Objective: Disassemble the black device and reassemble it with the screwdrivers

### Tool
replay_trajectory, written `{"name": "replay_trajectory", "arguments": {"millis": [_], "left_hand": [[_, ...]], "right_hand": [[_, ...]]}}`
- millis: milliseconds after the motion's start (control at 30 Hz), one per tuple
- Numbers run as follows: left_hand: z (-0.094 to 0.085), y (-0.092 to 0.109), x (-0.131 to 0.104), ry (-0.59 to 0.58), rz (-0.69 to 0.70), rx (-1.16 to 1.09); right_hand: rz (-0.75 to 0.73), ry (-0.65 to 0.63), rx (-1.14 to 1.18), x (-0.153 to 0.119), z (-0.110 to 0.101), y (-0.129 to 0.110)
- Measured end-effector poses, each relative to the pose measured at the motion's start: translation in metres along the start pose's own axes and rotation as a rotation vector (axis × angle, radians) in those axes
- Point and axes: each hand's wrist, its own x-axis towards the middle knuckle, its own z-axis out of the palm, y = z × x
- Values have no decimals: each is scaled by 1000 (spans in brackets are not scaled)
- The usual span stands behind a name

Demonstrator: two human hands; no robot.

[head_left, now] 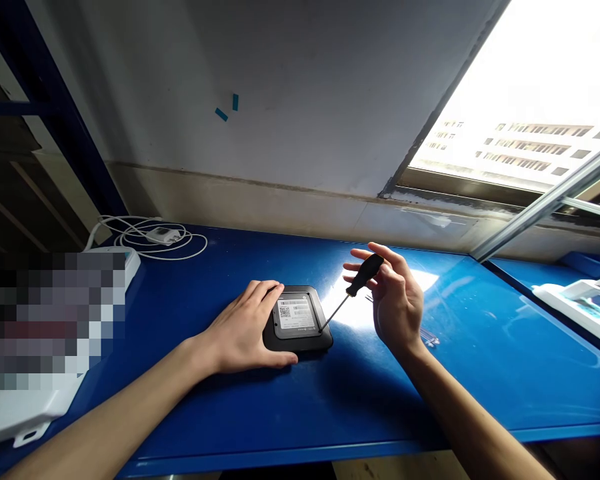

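A black square device with rounded corners lies on the blue table, its white printed label with a QR code facing up. My left hand grips it from the left, fingers along the far edge and thumb along the near edge. In my right hand is a screwdriver with a black handle, tilted to the left. Its thin shaft reaches down to the lower right corner of the label recess, where the tip appears to touch the device. The screw spot itself is too small to make out.
Small clear pieces lie right of my right wrist. A white cable with a plug is coiled at the back left. A white tray with blurred contents stands at left, and a white power strip at far right beyond a metal frame.
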Motion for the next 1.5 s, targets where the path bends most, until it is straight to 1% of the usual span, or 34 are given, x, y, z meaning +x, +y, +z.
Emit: {"name": "replay_trajectory", "arguments": {"millis": [167,300,367,533,700,900,1033,1100,1200,1300,1500], "left_hand": [[0,0,1,-26,-13,9],[0,0,2,-30,-20,24],[-1,0,1,-33,-22,23],[-1,1,0,-41,-26,17],[0,1,1,-23,-11,13],[-1,0,1,-41,-21,17],[0,1,2,-40,-29,28],[2,5,2,-40,-27,31],[6,14,2,-58,-15,25],[9,20,1,-76,0,17],[10,22,1,-74,8,6]], "right_hand": [[-17,38,-65,1,0,0],[36,5,27,0,-1,1],[35,-4,45,0,-1,2],[5,61,-70,1,0,1],[16,24,-38,0,0,0],[-16,67,-204,1,-1,-4],[-57,87,-129,0,-1,-6],[-75,71,-82,-4,2,-6],[-61,-10,-50,-12,10,-5],[-52,-60,-49,-18,16,-4],[-28,-60,-25,-22,18,-5]]}}
